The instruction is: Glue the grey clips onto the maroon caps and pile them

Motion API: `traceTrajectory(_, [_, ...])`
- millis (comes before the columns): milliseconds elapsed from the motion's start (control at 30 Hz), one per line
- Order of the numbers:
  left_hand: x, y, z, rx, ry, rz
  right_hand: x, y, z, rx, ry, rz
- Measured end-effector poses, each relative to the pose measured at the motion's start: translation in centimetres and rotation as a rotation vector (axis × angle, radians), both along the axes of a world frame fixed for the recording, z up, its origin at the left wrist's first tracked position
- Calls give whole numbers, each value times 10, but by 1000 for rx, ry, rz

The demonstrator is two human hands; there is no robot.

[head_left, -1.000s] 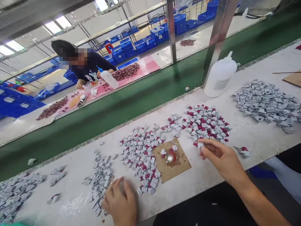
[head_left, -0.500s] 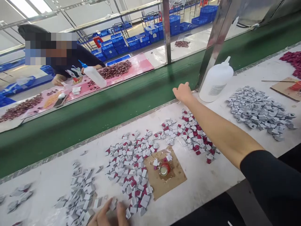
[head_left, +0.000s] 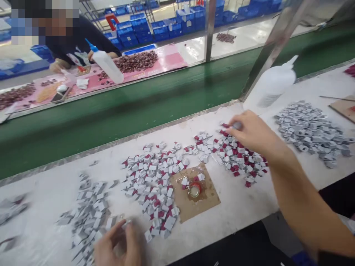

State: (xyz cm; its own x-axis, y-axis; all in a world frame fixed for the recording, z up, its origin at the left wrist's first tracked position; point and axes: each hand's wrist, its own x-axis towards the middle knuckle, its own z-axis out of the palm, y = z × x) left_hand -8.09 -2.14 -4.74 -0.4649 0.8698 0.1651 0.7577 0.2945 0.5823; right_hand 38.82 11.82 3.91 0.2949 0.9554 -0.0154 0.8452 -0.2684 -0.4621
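Note:
My left hand (head_left: 118,242) is at the bottom of the head view, thumb and forefinger pinched on a small grey piece (head_left: 127,222), mostly hidden by the fingertips. Loose grey pieces (head_left: 90,210) lie to its left. My right hand (head_left: 251,131) is closed on a small grey rounded object (head_left: 237,125), blurred by motion, above a pile of grey-and-magenta pieces (head_left: 233,155). Between the hands, a brown cardboard square (head_left: 180,214) carries a red bottle cap (head_left: 195,189), upturned in a wet patch, with a few two-coloured pieces beside it.
A large white bottle (head_left: 270,87) stands behind my right hand. More grey pieces (head_left: 313,133) are heaped at right. A green conveyor belt (head_left: 166,103) runs behind the table, with a metal post (head_left: 277,48) at its edge. Across it, a co-worker (head_left: 83,33) sits by a squeeze bottle (head_left: 107,64).
My right hand has come back from the belt's edge toward the pieces, now with a grey object in its fingers. My left fingers have closed on a grey piece. The view has shifted.

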Motion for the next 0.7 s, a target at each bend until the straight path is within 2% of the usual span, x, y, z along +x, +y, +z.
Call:
traceTrajectory(100, [22, 8, 21, 95, -294, 27, 4, -48, -12, 62, -21, -2])
traceTrajectory(200, [42, 22, 34, 130, -564, -39, 1, -67, -21, 200, -11, 26])
traceTrajectory(300, [60, 33, 45, 106, -775, -97, -12, -85, -13, 355, 46, -75])
traceTrajectory(400, [79, 38, 52, 53, -915, -117, -36, -112, -6, 316, 311, -201])
traceTrajectory(467, [88, 37, 53, 24, -961, -115, -55, -132, -10, 242, 520, -173])
traceTrajectory(533, [92, 35, 53, 10, -962, -115, -71, -149, -22, 156, 639, -88])
traceTrajectory(633, [88, 30, 54, -19, -838, -142, -85, -169, -44, 17, 659, 25])
traceTrajectory(700, [81, 27, 54, -32, -656, -167, -87, -180, -57, -9, 629, 28])
